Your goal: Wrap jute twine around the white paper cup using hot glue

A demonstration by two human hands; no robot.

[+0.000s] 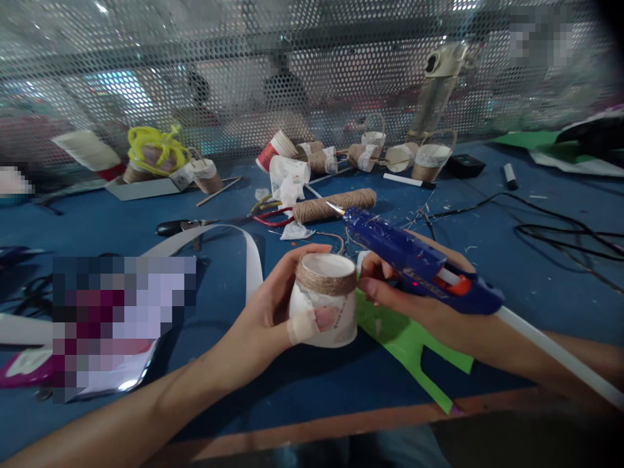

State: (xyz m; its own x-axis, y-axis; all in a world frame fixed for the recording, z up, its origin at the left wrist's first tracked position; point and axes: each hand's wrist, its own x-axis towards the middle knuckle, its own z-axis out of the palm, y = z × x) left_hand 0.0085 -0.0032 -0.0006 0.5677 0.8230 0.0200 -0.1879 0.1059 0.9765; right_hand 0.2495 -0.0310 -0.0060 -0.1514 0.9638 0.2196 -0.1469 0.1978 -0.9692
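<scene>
My left hand [273,312] is closed around a white paper cup [324,302] held upside down, its upper band wrapped in brown twine. A bandage covers the thumb pressing on the cup's side. My right hand [390,286] grips a blue glue gun [414,257] just right of the cup, nozzle pointing up and left toward a spool of jute twine [334,205]. A white glue stick [550,357] juts from the gun's back. A green paper cut-out [409,341] lies under my right hand on the blue table [536,286].
Red-handled scissors [270,218], a white paper strip [244,244] and scraps lie behind the cup. Several twine-wrapped cups [429,162] and a yellow cord bundle [156,149] stand by the perforated metal screen [312,71]. Black cables [560,227] run at right. A blurred patch covers something at left.
</scene>
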